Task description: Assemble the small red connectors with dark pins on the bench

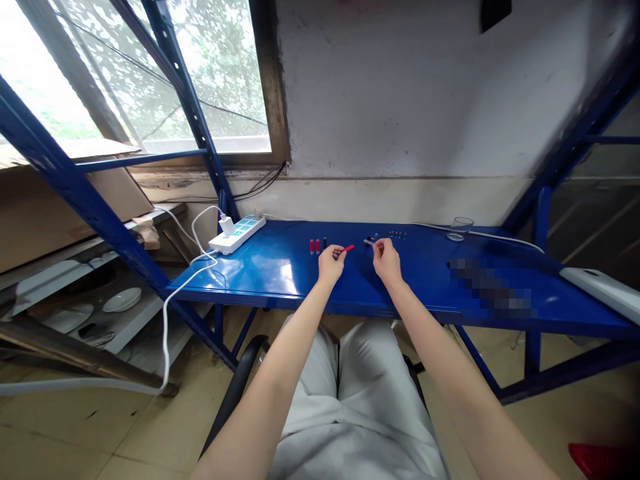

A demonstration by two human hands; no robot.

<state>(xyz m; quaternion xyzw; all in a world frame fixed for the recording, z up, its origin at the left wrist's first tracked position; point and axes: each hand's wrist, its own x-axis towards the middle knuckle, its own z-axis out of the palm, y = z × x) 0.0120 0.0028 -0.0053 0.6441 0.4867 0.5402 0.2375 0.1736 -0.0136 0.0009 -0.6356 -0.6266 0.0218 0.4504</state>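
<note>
My left hand pinches a slim red piece, pointing to the right, above the blue table. To its right, my right hand has thumb and fingers closed at a small pale or metallic piece; whether they grip it is too small to tell. Left of my hands stand two small red cylinders with pale lower ends, beside a black one. Behind my right hand, several tiny metal pieces lie in a row.
On the blue table, a white power strip with a plugged-in charger sits at left. A clear glass stands at back right, near a blurred dark object. A white device lies at the right end. Blue posts frame both sides.
</note>
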